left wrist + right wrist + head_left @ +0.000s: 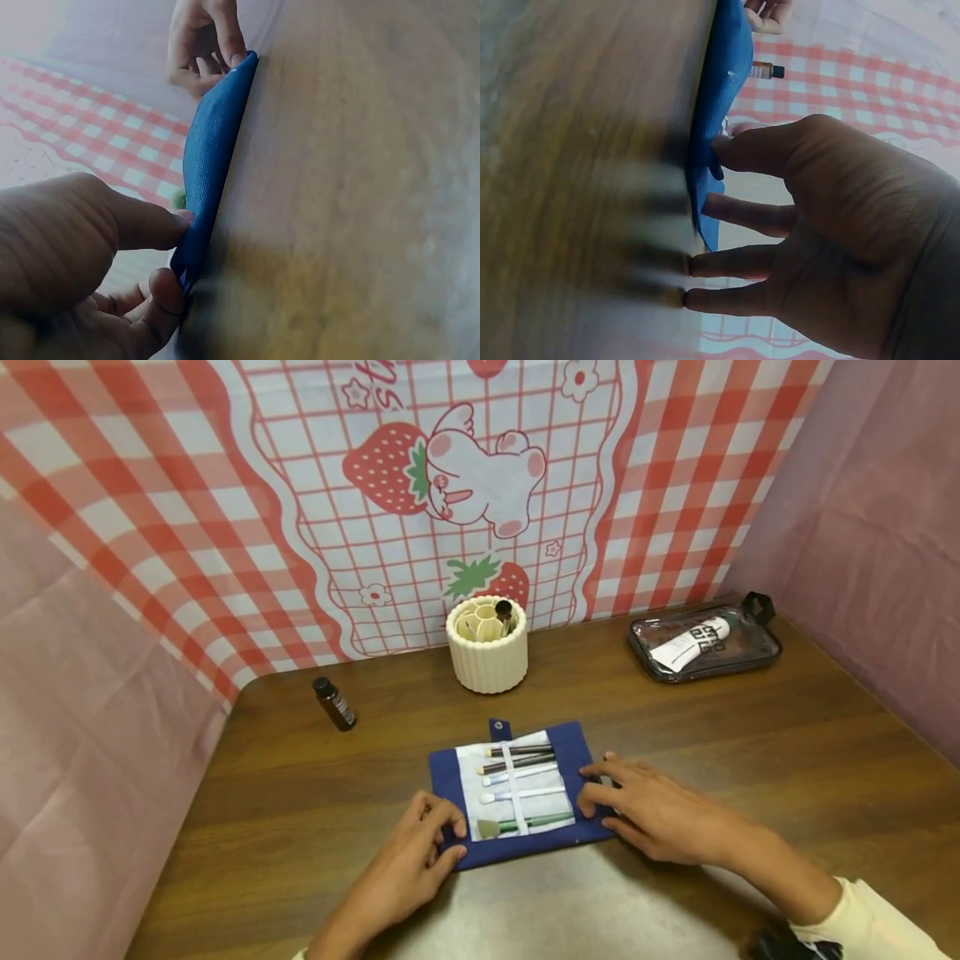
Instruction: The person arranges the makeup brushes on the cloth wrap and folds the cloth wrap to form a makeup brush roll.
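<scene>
A navy cloth brush roll [501,858] lies unfolded on the table, its white lining facing up. Several makeup brushes sit under a white strap, among them a green-handled brush [547,819] nearest me and a dark-handled one [531,749] at the far side. My left hand [412,852] pinches the roll's near left corner between thumb and curled fingers; the left wrist view shows the thumb [150,225] on the blue edge. At the right flap, my right hand [656,810] rests with fingers spread. Its thumb [757,150] touches the near edge, and two fingertips reach the tabletop.
Behind the roll stands a cream ribbed holder [489,667] with a dark brush inside. A small dark bottle [334,704] is at the left. A clear black-edged pouch [738,656] containing a white tube [686,647] lies at the back right. A checked cloth [675,460] hangs behind the table.
</scene>
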`<state>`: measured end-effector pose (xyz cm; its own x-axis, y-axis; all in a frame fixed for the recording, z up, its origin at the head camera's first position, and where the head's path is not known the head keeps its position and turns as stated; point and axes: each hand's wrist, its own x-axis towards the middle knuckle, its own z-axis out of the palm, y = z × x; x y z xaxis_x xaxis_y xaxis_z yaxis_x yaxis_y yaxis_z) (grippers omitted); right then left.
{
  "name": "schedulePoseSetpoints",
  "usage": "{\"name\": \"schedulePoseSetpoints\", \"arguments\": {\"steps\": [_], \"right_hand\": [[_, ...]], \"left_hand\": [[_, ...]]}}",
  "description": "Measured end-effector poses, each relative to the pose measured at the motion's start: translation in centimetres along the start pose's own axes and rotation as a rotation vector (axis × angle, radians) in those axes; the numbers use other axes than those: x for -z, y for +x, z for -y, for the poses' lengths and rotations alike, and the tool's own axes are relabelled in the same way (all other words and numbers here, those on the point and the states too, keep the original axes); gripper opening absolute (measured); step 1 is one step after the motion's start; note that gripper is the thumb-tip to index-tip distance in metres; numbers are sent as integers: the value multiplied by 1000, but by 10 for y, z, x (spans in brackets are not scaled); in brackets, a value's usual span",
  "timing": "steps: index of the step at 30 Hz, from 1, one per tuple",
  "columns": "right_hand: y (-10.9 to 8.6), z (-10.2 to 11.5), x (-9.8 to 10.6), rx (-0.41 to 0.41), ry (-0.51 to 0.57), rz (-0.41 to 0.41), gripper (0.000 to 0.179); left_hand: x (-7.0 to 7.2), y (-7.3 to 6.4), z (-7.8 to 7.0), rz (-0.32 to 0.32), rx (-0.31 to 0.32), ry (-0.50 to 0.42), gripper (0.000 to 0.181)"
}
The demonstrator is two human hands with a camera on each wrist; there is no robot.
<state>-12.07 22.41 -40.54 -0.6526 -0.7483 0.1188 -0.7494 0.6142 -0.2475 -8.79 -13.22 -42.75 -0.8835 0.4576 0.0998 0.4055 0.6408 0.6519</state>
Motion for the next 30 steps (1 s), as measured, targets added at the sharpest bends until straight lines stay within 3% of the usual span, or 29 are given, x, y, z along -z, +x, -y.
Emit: {"name": "schedulePoseSetpoints", "arguments": {"steps": [5, 11, 17, 24, 30], "right_hand": [[-4, -2, 1, 47, -1, -18, 23], [-6, 0, 2, 28, 40, -4, 18], [-1, 2, -2, 68, -26, -105, 17], [3, 3, -4, 109, -17, -147, 12], [5, 3, -8, 34, 39, -142, 21]], "left_hand": [[2, -2, -1, 42, -18, 23, 17], [5, -4, -1, 68, -42, 33, 24], [5, -3, -3, 65, -31, 48, 14], [2, -3, -4, -21, -61, 108, 5], [-5, 0, -4, -132, -73, 115, 7]]}}
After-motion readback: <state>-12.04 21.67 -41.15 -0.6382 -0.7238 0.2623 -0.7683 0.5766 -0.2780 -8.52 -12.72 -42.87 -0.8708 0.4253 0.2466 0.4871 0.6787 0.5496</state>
